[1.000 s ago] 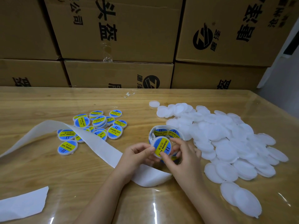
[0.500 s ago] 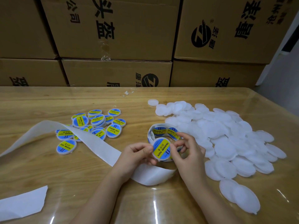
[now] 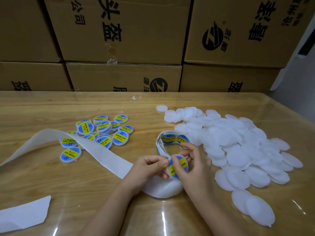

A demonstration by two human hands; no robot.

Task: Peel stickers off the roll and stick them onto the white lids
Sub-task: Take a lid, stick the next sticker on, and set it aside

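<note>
- Cardboard boxes (image 3: 124, 31) were stacked in two tiers along the counter's far edge. All were shut and printed in black, so their contents could not be seen.
- The sticker roll (image 3: 170, 139) stood on edge at mid-counter as a loose open ring. Blue-and-yellow stickers showed on its inner face.
- The held lid (image 3: 178, 166) was lifted off the counter (image 3: 51, 176) just in front of the roll. It was tilted, and a blue sticker with a yellow band covered its face.
- The left grip (image 3: 148, 169) pinched the held lid's left rim between thumb and curled fingers.
- The right grip (image 3: 196, 167) clasped the same lid, with the thumb flat on the sticker and fingers behind. One finger reached up near the roll's rim, but I could not tell whether it touched.
- The plain white lids (image 3: 238, 150) lay in a wide overlapping heap over the right half of the counter. The heap trailed toward the near-right corner, and its edge sat just beside the roll and the right grip.
- The labelled lids (image 3: 102, 132) were clustered left of centre, face up, with some stacked on others.
- The bare backing strip (image 3: 102, 150) curled under both wrists and ran off toward the left edge. It arched over the labelled cluster and hid part of it.
- A torn backing piece (image 3: 22, 217) lay at the near-left corner.
- A small clear scrap (image 3: 136, 97) lay near the far edge, well apart from everything else.
</note>
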